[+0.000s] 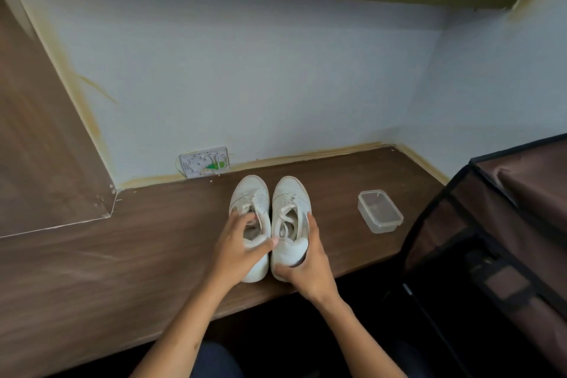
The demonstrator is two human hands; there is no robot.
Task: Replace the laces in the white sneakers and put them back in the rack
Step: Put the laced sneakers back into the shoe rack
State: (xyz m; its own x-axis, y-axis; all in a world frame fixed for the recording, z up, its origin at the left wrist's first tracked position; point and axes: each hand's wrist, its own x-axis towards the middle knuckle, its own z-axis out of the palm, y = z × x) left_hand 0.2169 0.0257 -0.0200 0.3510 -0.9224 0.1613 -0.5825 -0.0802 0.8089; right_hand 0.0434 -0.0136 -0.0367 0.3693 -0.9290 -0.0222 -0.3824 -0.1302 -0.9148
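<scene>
Sneakers: pair (pixel 270 221) was stood side by side on the worktop (pixel 153 248), toes toward the wall.
Left hand (pixel 237 242): fingers were curled over the left shoe's collar, thumb laid across its heel; shoe was gripped.
Right hand (pixel 306 267): heel of the right shoe was cupped, fingers along its outer side, thumb under the heel.
Laces: old laces were seen threaded in both shoes; no new laces were visible.
Rack (pixel 506 239): dark fabric rack was noted at right, well apart.
Box (pixel 379 211): clear, lidded, near the shoes.
Progress: judged early; unlacing, relacing and return all left.
</scene>
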